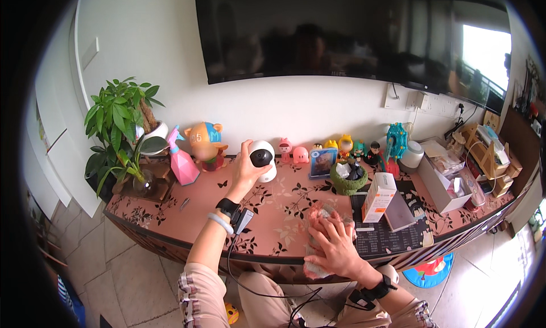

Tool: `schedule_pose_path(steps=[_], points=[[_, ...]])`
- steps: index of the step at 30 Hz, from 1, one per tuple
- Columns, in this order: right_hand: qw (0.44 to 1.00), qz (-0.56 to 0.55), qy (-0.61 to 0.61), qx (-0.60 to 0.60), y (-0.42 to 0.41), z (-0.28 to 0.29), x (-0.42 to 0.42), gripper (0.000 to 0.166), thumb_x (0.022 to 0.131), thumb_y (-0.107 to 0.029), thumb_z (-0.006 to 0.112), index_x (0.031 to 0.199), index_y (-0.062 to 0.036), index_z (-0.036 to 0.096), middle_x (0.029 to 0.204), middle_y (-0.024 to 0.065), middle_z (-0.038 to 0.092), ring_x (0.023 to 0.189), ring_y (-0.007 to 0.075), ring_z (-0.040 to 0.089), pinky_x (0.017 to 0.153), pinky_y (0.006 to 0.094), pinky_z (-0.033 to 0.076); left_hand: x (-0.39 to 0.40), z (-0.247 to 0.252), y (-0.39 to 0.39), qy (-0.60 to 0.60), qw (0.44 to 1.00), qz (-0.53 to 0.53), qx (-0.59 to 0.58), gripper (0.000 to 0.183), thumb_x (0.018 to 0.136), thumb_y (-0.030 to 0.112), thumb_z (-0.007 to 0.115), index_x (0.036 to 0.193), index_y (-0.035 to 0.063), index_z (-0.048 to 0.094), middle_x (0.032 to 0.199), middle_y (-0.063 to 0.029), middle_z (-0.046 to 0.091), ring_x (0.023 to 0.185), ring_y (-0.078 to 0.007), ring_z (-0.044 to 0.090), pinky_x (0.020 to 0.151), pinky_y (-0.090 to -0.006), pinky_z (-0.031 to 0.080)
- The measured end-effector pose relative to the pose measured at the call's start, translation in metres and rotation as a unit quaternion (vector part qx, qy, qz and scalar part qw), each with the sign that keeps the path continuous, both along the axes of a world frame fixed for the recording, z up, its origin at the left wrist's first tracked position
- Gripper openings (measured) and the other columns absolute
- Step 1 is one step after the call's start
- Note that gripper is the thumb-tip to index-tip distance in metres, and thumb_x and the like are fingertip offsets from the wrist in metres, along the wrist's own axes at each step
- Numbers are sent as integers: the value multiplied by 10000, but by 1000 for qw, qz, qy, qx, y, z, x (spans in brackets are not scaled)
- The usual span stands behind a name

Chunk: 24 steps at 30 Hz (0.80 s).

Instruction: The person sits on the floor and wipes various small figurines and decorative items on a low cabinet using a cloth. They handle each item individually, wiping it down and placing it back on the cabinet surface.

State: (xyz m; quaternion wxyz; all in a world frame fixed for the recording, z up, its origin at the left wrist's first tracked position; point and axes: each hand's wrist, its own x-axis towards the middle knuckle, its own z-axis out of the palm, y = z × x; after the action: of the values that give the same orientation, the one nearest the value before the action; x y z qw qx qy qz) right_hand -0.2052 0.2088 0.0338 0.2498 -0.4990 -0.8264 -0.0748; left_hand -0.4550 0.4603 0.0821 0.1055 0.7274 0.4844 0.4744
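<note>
My left hand (246, 171) grips a white indoor security camera (267, 174) with a black round lens face, near the back of the cabinet top. Under my right hand (335, 247), a pink-and-grey cloth (320, 213) is pressed against the front part of the pink floral cover (273, 217). Part of the cloth hangs over the front edge. Beside the cloth lies a dark printed mat (384, 240), bearing a white-and-orange box (379, 198) and a mauve notebook (399, 215). My right palm hides some of the cloth.
A pink spray bottle (184, 166) and potted plants (119, 110) stand left. Several figurines (300, 155) line the back, with a green planter (349, 183) before them. An open box (445, 200) sits right. A cable (256, 293) trails from my left wrist. A television (341, 38) hangs above.
</note>
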Motion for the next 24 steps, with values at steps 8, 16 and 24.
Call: schedule_pose_path(steps=[8, 16, 24], points=[[1000, 11, 22, -12, 3, -3, 0, 646, 849, -519, 706, 1341, -114, 593, 1410, 164, 486, 1293, 388, 421, 959, 565, 364, -1, -22, 72, 26, 999, 7, 23, 923, 694, 245, 893, 1449, 157, 370, 1201, -240, 616, 1106, -430, 633, 918, -502, 526], [1000, -5, 10, -15, 0, 8, -4, 622, 841, -466, 728, 1341, -122, 591, 1400, 162, 489, 1287, 375, 434, 980, 577, 352, -2, -17, 88, 1, 995, -92, -31, 983, 723, 219, 858, 1529, 156, 299, 1395, -238, 527, 1248, -411, 575, 1043, -479, 478], [1000, -5, 19, -17, 1, 4, -4, 620, 838, -448, 730, 1346, -123, 589, 1394, 165, 492, 1298, 369, 432, 995, 585, 341, 0, -37, 102, -41, 991, -123, -33, 1133, 698, 178, 876, 1567, 95, 155, 1504, -242, 391, 1384, -371, 458, 1103, -459, 434]])
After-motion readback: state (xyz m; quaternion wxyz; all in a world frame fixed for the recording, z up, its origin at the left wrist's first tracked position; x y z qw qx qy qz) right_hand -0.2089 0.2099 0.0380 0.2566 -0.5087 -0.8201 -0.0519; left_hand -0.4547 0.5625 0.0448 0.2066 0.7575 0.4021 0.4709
